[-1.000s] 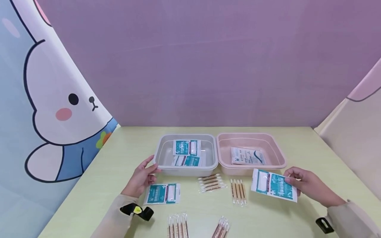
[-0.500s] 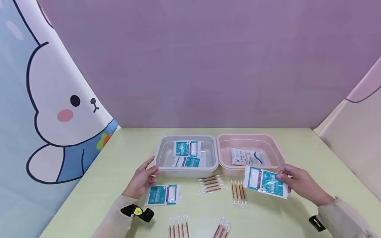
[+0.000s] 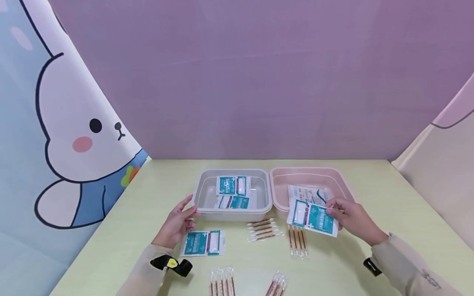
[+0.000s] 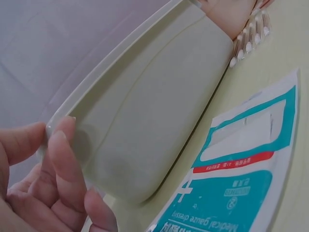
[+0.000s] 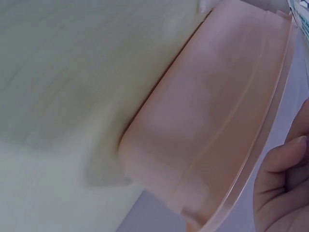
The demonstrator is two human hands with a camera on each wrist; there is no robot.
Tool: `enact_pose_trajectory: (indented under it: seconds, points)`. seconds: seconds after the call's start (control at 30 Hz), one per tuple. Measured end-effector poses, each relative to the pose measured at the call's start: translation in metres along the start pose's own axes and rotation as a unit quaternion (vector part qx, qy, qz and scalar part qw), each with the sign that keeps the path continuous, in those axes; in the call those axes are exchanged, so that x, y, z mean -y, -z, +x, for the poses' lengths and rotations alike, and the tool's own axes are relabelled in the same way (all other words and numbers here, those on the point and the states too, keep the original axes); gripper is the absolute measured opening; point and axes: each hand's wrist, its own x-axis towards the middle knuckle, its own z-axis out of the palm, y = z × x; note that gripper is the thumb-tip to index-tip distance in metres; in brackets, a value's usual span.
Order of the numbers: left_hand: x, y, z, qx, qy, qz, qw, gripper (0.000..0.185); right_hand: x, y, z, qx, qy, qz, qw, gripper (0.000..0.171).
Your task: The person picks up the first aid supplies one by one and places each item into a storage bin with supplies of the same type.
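My left hand (image 3: 177, 222) pinches the near left corner rim of a grey plastic basin (image 3: 231, 214), thumb and fingers at its lip. Inside that basin lie two teal-and-white gauze dressing packets (image 3: 233, 186). My right hand (image 3: 352, 218) pinches another gauze dressing packet (image 3: 314, 218) by its right end, holding it tilted at the near edge of a pink basin (image 3: 303, 172). A white packet (image 3: 305, 193) with blue print lies in the pink basin, partly covered by the held one. A further gauze dressing packet (image 4: 227, 193), labelled "Medical gauze dressing", lies on the table beside my left hand.
Clear-wrapped packs of cotton swabs lie on the pale table (image 3: 159, 181): one pack (image 3: 263, 229) before the basins, another (image 3: 297, 242) under the held packet's edge, and two packs (image 3: 222, 283) (image 3: 275, 284) at the near edge. A purple backdrop (image 3: 259, 82) stands behind.
My right hand has moved left with the gauze dressing packet, from right of the pink basin to over its near edge. My left hand stays on the grey basin's rim.
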Motion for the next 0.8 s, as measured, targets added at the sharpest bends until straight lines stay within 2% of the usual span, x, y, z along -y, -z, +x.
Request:
enact_pose_trajectory:
  seconds: [0.13,0.3,0.37,0.57,0.8]
  points:
    - [0.002,-0.002,0.000,-0.001,0.000,-0.004,1.0000,0.060,0.002,-0.005,0.005,-0.004,0.018,0.018,1.000,0.005]
    - [0.003,-0.001,0.000,-0.010,0.000,-0.001,1.0000,0.059,0.005,-0.011,0.013,0.004,0.004,0.036,0.999,0.005]
    - [0.003,0.000,0.001,-0.008,0.001,-0.002,1.0000,0.059,0.007,-0.015,0.016,0.004,-0.002,0.036,0.999,0.004]
    - [0.002,0.000,0.001,-0.009,0.001,-0.006,0.9999,0.059,0.013,-0.026,0.026,-0.009,0.023,0.018,1.000,0.005]
    - [0.002,0.000,0.002,-0.011,0.001,-0.005,0.9999,0.059,0.028,-0.036,0.039,0.004,0.006,0.027,1.000,0.004]
